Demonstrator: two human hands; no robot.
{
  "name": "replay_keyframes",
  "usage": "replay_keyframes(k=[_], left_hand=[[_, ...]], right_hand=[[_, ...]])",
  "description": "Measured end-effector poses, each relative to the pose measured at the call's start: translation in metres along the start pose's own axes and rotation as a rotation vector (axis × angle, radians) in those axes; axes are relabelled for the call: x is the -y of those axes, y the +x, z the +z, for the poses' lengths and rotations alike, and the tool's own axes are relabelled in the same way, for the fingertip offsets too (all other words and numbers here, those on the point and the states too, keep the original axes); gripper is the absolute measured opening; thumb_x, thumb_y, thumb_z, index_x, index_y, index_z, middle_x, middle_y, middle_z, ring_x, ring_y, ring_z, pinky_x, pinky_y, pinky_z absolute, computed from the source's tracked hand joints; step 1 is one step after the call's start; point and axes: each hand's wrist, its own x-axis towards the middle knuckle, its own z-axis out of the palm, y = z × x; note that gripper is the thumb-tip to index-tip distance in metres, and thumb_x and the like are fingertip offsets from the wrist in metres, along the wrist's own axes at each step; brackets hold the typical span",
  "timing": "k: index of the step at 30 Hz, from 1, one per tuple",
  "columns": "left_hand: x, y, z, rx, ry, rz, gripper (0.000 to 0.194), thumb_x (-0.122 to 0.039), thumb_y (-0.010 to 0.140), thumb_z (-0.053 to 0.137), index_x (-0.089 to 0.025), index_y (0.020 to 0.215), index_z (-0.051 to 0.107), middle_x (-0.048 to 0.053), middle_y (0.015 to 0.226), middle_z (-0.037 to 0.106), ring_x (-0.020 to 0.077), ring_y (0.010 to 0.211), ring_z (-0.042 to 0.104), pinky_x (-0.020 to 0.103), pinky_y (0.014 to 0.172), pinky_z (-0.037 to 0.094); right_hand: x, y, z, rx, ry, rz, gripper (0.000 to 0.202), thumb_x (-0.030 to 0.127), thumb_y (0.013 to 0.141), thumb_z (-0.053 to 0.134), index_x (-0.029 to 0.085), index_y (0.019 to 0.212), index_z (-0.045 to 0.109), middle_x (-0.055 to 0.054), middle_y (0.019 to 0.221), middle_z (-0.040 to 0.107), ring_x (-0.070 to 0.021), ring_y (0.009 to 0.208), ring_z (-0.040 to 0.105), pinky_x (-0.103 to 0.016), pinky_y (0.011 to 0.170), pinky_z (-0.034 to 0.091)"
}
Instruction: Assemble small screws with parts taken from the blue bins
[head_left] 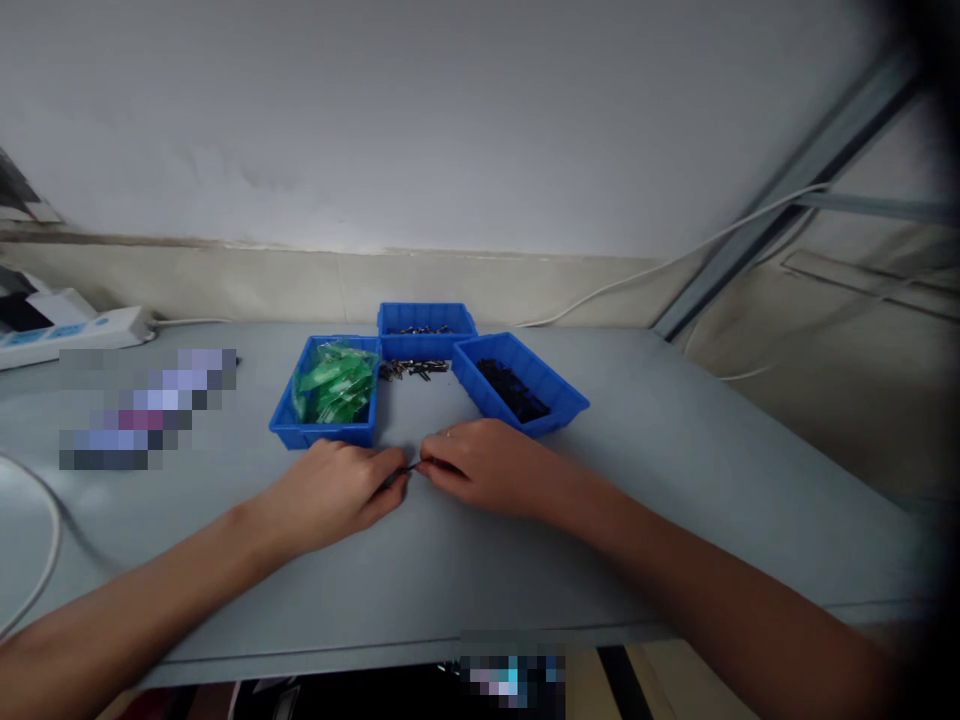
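Note:
My left hand [349, 485] is closed in a pinch on a small, thin dark part [412, 467]. My right hand [476, 462] faces it, fingers pinched at the part's other end; its exact kind is too small to make out. Just beyond my left hand sits a blue bin [330, 437] with green pieces in clear plastic bags [335, 385]. Past my right hand, a second blue bin [559, 385] stands at an angle and holds many black pieces [514, 390]. Small metal pieces [415, 369] lie loose on the table between the bins.
A third blue bin [427, 347] with small metallic pieces stands at the back, near the wall. On the grey table [652, 470], a white power strip [82, 332] and a blurred-out object [154, 405] lie left. A metal frame post [750, 230] rises at right.

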Motion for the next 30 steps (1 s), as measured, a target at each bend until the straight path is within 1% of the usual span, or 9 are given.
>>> replay_keyframes(k=[6, 11, 17, 22, 25, 28, 30], left_hand=[[0.0022, -0.0002, 0.0007, -0.024, -0.003, -0.020, 0.026, -0.033, 0.089, 0.034, -0.019, 0.088, 0.056, 0.001, 0.063, 0.062, 0.0175, 0.057, 0.061, 0.026, 0.049, 0.036], [0.0034, 0.0008, 0.0008, -0.028, -0.009, -0.035, 0.025, -0.033, 0.089, 0.034, -0.020, 0.089, 0.056, 0.001, 0.064, 0.063, 0.0182, 0.059, 0.062, 0.026, 0.050, 0.038], [0.0022, -0.0001, -0.0014, -0.045, -0.012, -0.039, 0.025, -0.031, 0.089, 0.035, -0.019, 0.089, 0.057, 0.001, 0.063, 0.063, 0.0178, 0.057, 0.061, 0.025, 0.049, 0.039], [0.0037, -0.0005, -0.0003, -0.089, -0.031, -0.018, 0.026, -0.030, 0.089, 0.036, -0.017, 0.091, 0.058, 0.002, 0.063, 0.063, 0.0169, 0.057, 0.062, 0.025, 0.049, 0.040], [0.0041, -0.0009, -0.0003, -0.142, -0.066, 0.005, 0.026, -0.030, 0.090, 0.037, -0.017, 0.095, 0.059, 0.002, 0.066, 0.064, 0.0169, 0.059, 0.062, 0.025, 0.052, 0.042], [0.0030, -0.0021, -0.0019, -0.217, -0.153, 0.058, 0.026, -0.030, 0.091, 0.037, -0.017, 0.099, 0.058, 0.002, 0.069, 0.064, 0.0152, 0.061, 0.062, 0.024, 0.055, 0.045], [0.0021, -0.0031, -0.0032, -0.234, -0.201, 0.111, 0.027, -0.030, 0.091, 0.037, -0.017, 0.101, 0.058, 0.002, 0.070, 0.064, 0.0142, 0.062, 0.062, 0.023, 0.056, 0.046]], right_hand=[[-0.0012, 0.0003, 0.0020, 0.012, -0.014, -0.001, 0.019, 0.027, 0.086, 0.045, 0.016, 0.077, 0.057, -0.002, 0.071, 0.061, -0.0136, 0.065, 0.054, -0.025, 0.059, 0.032], [-0.0008, 0.0004, 0.0021, 0.010, -0.009, -0.006, 0.018, 0.026, 0.086, 0.045, 0.016, 0.077, 0.057, -0.002, 0.072, 0.062, -0.0134, 0.065, 0.054, -0.025, 0.059, 0.033], [-0.0004, 0.0004, 0.0020, -0.005, -0.009, -0.022, 0.020, 0.026, 0.087, 0.043, 0.016, 0.078, 0.057, -0.002, 0.072, 0.062, -0.0132, 0.066, 0.055, -0.025, 0.060, 0.034], [-0.0010, 0.0009, 0.0030, 0.003, -0.017, -0.005, 0.020, 0.026, 0.087, 0.043, 0.016, 0.078, 0.058, -0.003, 0.073, 0.062, -0.0141, 0.065, 0.055, -0.025, 0.060, 0.035], [-0.0015, 0.0014, 0.0040, -0.009, -0.008, -0.016, 0.020, 0.026, 0.086, 0.044, 0.015, 0.079, 0.059, -0.003, 0.073, 0.063, -0.0144, 0.066, 0.055, -0.026, 0.061, 0.036], [-0.0010, 0.0018, 0.0038, -0.015, 0.028, -0.025, 0.019, 0.024, 0.087, 0.043, 0.015, 0.080, 0.059, -0.003, 0.074, 0.063, -0.0137, 0.067, 0.055, -0.025, 0.062, 0.036], [-0.0002, 0.0020, 0.0034, -0.005, 0.056, -0.022, 0.018, 0.021, 0.087, 0.044, 0.015, 0.080, 0.059, -0.003, 0.074, 0.063, -0.0132, 0.067, 0.055, -0.025, 0.062, 0.036]])
